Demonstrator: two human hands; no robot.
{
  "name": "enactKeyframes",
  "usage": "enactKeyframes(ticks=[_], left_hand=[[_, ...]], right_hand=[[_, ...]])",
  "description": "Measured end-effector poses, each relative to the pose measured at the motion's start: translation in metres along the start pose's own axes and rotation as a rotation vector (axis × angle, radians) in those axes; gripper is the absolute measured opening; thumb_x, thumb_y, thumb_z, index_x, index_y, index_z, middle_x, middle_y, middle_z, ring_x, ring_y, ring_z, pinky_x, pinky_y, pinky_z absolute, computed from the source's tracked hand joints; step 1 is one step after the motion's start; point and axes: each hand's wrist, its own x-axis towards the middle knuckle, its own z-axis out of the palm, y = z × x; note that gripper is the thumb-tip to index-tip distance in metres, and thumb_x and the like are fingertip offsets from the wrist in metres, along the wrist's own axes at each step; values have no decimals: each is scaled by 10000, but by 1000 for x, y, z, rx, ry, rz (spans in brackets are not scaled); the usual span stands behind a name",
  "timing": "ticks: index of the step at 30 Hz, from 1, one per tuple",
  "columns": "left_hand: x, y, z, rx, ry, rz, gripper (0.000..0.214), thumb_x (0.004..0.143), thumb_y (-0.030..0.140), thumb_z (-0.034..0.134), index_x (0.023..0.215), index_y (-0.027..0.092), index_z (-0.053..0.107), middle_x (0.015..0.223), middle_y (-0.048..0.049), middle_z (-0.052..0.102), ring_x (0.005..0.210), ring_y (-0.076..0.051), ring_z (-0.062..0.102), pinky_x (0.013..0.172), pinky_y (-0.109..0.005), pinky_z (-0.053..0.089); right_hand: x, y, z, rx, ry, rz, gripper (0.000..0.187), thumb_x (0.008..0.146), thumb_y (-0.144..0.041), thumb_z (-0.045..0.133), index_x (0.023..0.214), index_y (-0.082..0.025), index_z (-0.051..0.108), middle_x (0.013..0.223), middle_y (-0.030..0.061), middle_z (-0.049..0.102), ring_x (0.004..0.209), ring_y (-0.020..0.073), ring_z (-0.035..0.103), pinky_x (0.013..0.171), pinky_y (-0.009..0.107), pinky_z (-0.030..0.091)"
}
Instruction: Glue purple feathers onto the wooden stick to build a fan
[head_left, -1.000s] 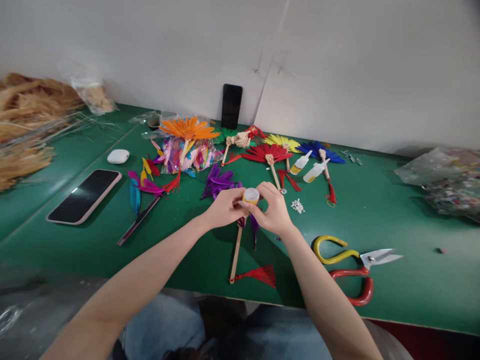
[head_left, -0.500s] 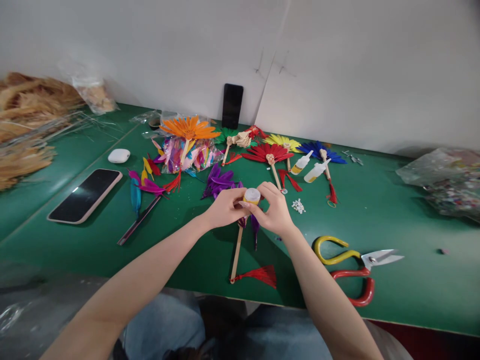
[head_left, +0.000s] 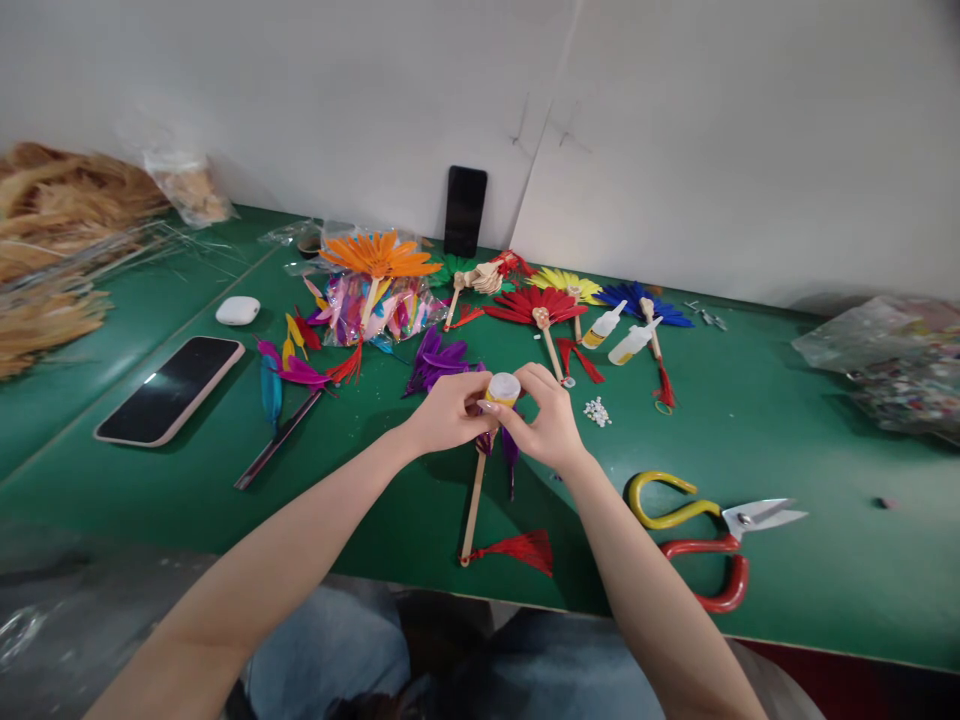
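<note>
Both hands meet over the middle of the green table [head_left: 787, 450]. My left hand [head_left: 446, 412] and my right hand [head_left: 547, 420] are closed around a small glue bottle [head_left: 502, 388], its white base facing up. The bottle points down at a purple feather fan [head_left: 439, 362] on a wooden stick [head_left: 474, 505] with a red tassel [head_left: 521, 549] at its near end. The bottle's tip is hidden behind my fingers.
Red-and-yellow scissors [head_left: 705, 535] lie to the right. A phone [head_left: 169, 390], an earbud case [head_left: 238, 310], loose feathers [head_left: 289, 365] and a dark rod [head_left: 277, 440] lie left. Finished fans [head_left: 536, 305], two glue bottles [head_left: 619, 335], white beads [head_left: 595, 410] and a propped phone [head_left: 465, 212] are behind. Plastic bags [head_left: 885, 360] sit right, straw [head_left: 52, 240] far left.
</note>
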Motion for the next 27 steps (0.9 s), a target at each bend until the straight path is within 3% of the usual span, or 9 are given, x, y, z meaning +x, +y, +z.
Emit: enactKeyframes(ticks=[19,27], left_hand=[[-2,-1,-9,-93,-141,-113,120,666,195,598,759,134,555,644,32,496,555,-77,442,494,-175,362],[-2,-3,0,-128,-76,-84,158,695,235,615,802,134,556,697,11,538,619,-103,498,549,-194,411]], right_hand=[[-1,-2,3,118,-98,72,219,809,-372,560,704,-201,472,668,5,459,649,156,438,583,291,370],[0,0,-1,49,-61,55,237,785,-386,583,687,-202,472,658,7,453,666,166,443,592,298,375]])
